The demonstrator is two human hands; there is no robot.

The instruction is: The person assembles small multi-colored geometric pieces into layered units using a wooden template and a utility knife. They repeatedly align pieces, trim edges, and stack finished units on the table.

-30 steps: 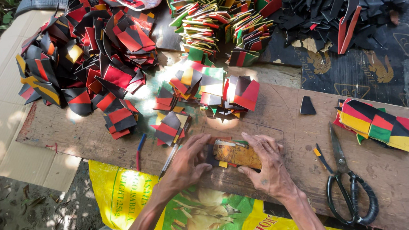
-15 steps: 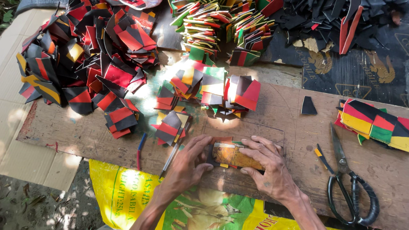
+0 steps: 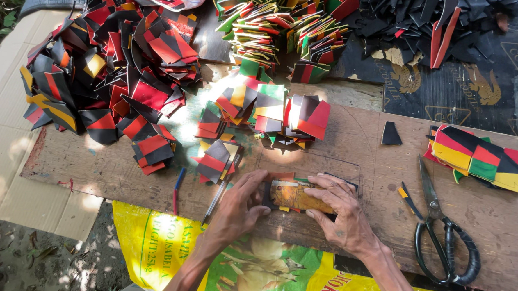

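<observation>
Between both hands' fingers [image 3: 321,192] — pinched flat — lies a shiny, amber-brown oblong block [image 3: 294,196] with coloured edges.

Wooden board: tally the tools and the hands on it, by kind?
Scissors: 1
Pen: 1
Red-blue pencil: 1
Wooden block: 1, under left hand and right hand
Hands: 2
Total: 6

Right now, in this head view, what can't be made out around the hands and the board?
- Head view: the stack under the small wooden block is mostly covered by the block, the left hand and the right hand.
- The yellow sack is cut off by the bottom edge.
- The black pieces run past the top edge.
</observation>
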